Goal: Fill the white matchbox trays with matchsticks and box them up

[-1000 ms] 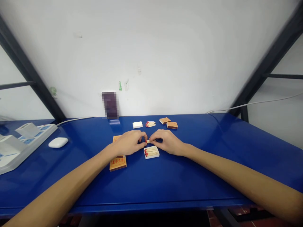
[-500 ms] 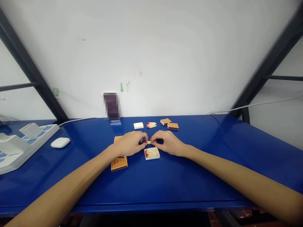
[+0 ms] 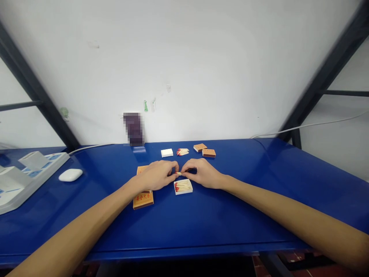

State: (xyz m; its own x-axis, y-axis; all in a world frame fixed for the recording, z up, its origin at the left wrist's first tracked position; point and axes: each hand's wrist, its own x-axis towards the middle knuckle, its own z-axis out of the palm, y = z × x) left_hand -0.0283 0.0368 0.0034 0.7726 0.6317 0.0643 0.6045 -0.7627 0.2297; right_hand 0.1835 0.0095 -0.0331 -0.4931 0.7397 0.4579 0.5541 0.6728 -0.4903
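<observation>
Between my two hands lie a few matches (image 3: 179, 174), red heads to the left. My left hand (image 3: 158, 174) pinches them at the head end with thumb and forefinger. At the plain end, the thumb and forefinger of my right hand (image 3: 203, 174) close on the same matches. Just in front of them sits a white matchbox tray (image 3: 183, 192) holding several matches with red heads to the left. Orange matchboxes (image 3: 143, 201) lie under and beside my left hand, which partly covers them.
Behind my hands are a white box (image 3: 167, 153), a loose pile of matches (image 3: 182, 152) and two small matchboxes (image 3: 208, 153). A white case (image 3: 70, 175) and a power strip (image 3: 37, 173) stand at the left on the blue table (image 3: 230, 223). A blurred dark object (image 3: 134, 129) leans against the wall.
The whole view has shifted slightly. My right hand's fingers have come a little closer to my left hand's, and less of the matches shows. The tray and boxes stay put.
</observation>
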